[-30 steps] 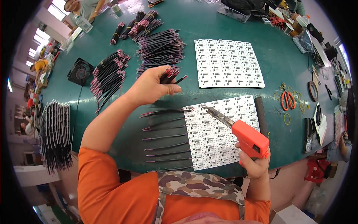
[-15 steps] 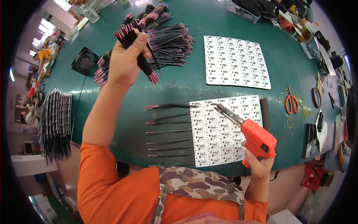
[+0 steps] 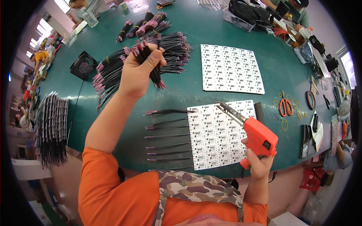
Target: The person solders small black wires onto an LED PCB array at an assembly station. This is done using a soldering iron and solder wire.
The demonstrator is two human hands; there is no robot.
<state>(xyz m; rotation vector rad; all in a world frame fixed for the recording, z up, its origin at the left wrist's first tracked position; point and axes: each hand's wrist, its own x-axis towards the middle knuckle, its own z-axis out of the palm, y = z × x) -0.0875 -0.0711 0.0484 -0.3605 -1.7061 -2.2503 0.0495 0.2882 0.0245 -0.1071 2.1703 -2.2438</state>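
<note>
My left hand is raised over the table, closed round a bundle of thin black wires with pinkish-red ends. Behind it lies a large pile of the same wires. My right hand grips a red soldering gun by its handle. The gun's metal tip points up and left, over the upper part of a white circuit board sheet. Several short black wires stick out in a row from the sheet's left edge, and the top ones lie with their ends on it.
A second white board sheet lies farther back. Orange-handled scissors, yellow rubber bands and a tape roll are at right. A black fan and a stack of wired boards stand at left. Other people sit across the table.
My left hand has come slightly nearer and to the right with the wire bundle. The soldering gun stays over the sheet, nearly in place. The whole view has shifted a little.
</note>
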